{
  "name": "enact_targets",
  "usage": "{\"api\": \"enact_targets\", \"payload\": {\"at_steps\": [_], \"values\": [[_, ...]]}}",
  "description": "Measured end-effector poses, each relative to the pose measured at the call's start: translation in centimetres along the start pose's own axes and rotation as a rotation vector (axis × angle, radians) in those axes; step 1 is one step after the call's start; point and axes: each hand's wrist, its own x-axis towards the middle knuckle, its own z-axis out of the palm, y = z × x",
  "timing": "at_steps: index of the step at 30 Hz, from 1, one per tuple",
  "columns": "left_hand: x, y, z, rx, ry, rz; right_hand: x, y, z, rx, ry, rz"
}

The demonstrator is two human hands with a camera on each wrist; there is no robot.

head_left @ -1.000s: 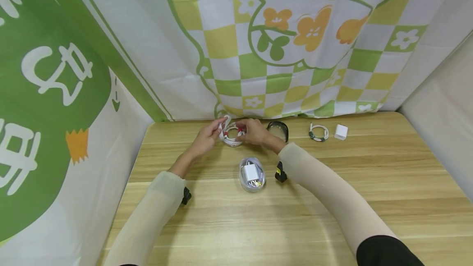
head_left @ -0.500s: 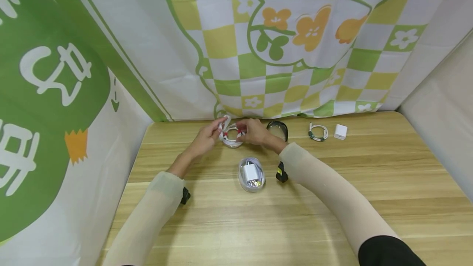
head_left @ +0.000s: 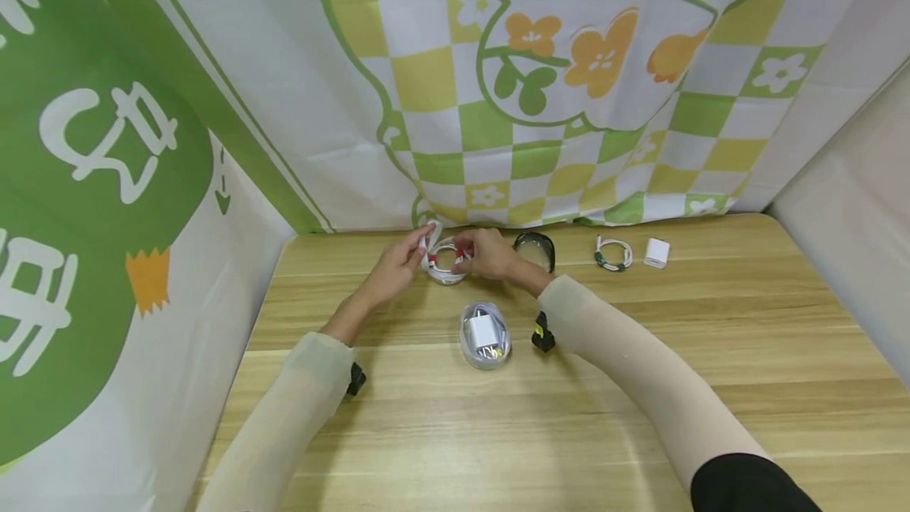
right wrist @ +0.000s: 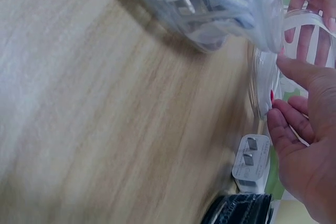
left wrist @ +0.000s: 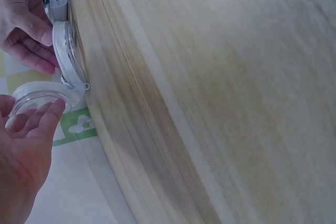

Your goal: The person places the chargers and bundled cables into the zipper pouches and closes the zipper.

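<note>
At the table's far edge lies a clear round zip case (left wrist: 68,56), flipped open. My left hand (head_left: 396,265) pinches its see-through lid (left wrist: 39,92) by the pale rim and holds it raised. Inside the base is a coiled white cable (head_left: 445,275) with red ties. My right hand (head_left: 490,254) grips the right side of this coil, thumb and fingers at the case wall in the right wrist view. Just how the fingertips meet the cable is partly hidden. A white charger plug (right wrist: 252,156) stands beside that hand, hidden from the head view.
A second clear case (head_left: 485,354) with a charger and cable lies nearer on the wooden table (head_left: 455,441). Right of my hands are a black-rimmed case (head_left: 543,245), a coiled cable with a dark tie (head_left: 613,256) and a white plug (head_left: 656,254). A printed curtain (head_left: 498,180) hangs behind.
Almost nothing differs. Both hands stay at the case; the right fingers shift very slightly at the coiled cable.
</note>
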Motion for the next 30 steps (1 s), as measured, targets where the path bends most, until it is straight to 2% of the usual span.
{"api": "enact_targets", "payload": {"at_steps": [13,23,30], "values": [[0.0,0.4,-0.1,0.034,0.012,-0.010,-0.9,0.5,-1.6,0.046,-0.035,-0.075],[-0.1,0.5,-0.1,0.046,0.010,-0.021,-1.9,1.3,-3.1,-0.033,-0.051,-0.133],[-0.1,0.5,-0.1,0.065,0.012,-0.019,-2.7,1.8,-4.3,-0.073,-0.072,-0.106]]}}
